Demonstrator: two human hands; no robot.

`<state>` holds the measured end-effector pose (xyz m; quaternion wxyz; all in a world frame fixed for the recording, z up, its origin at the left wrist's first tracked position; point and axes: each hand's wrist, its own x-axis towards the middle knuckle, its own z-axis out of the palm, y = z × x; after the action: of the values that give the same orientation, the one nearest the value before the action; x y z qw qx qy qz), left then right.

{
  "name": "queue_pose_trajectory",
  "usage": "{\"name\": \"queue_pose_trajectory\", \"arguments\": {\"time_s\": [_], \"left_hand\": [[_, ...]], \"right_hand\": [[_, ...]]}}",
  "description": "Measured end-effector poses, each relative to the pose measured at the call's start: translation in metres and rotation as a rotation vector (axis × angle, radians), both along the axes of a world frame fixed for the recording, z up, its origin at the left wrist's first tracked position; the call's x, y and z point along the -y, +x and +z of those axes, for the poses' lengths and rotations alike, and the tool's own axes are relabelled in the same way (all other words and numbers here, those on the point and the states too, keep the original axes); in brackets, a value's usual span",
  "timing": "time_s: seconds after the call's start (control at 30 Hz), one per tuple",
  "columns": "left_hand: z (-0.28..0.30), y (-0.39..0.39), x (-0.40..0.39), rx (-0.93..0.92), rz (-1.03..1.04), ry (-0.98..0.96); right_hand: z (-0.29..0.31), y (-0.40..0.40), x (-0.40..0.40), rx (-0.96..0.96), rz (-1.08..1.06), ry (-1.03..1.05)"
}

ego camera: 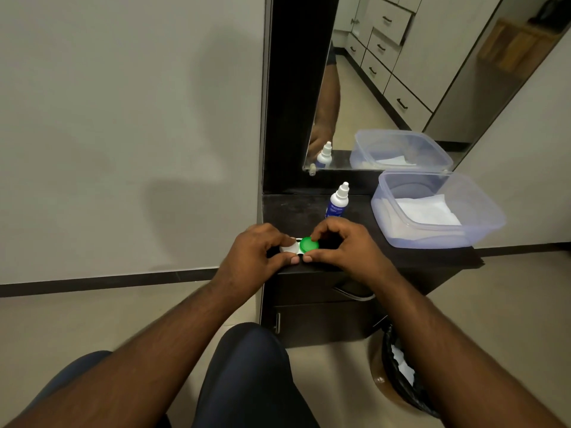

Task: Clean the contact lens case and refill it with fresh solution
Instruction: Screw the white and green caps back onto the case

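A contact lens case (297, 248) lies near the front left edge of a dark cabinet top (364, 242). It has a white cap on its left well and a green cap (309, 244) on its right well. My left hand (256, 254) pinches the white side between thumb and fingers. The fingers and thumb of my right hand (346, 245) are curled round the green cap. A small white solution bottle (337, 201) with a blue label stands upright behind the hands, its nozzle cap on.
A clear plastic tub (482, 223) holding white tissues sits at the right of the cabinet top. A mirror (401, 72) leans behind it. A bin with a black liner (401, 375) stands on the floor at the right. My knees are below the cabinet's front.
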<state>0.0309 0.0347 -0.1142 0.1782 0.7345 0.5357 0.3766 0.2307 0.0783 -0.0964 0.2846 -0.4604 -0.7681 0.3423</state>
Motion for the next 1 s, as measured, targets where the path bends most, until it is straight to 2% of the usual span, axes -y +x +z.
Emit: {"name": "queue_pose_trajectory", "arguments": {"time_s": [0.07, 0.17, 0.27, 0.43, 0.7, 0.83, 1.0], "left_hand": [[0.0, 0.0, -0.001, -0.014, -0.002, 0.003], [0.001, 0.002, 0.0, -0.005, -0.001, -0.002], [0.0, 0.002, 0.0, 0.0, -0.003, -0.009], [0.0, 0.003, 0.0, -0.009, 0.015, -0.017], [0.001, 0.0, -0.001, -0.036, -0.018, -0.014], [0.0, 0.001, 0.0, -0.014, -0.01, -0.009], [0.001, 0.001, 0.0, -0.011, -0.015, -0.021]], "right_hand": [[-0.002, -0.002, 0.001, 0.054, -0.001, 0.082], [0.0, 0.003, 0.002, 0.034, 0.041, 0.133], [0.003, 0.009, 0.0, -0.021, 0.077, 0.09], [0.001, 0.009, -0.002, 0.024, 0.051, 0.0], [0.0, 0.001, -0.001, 0.129, 0.065, 0.116], [0.005, 0.007, 0.001, 0.083, 0.12, 0.029], [0.0, 0.005, -0.001, 0.129, 0.1, 0.089]]}}
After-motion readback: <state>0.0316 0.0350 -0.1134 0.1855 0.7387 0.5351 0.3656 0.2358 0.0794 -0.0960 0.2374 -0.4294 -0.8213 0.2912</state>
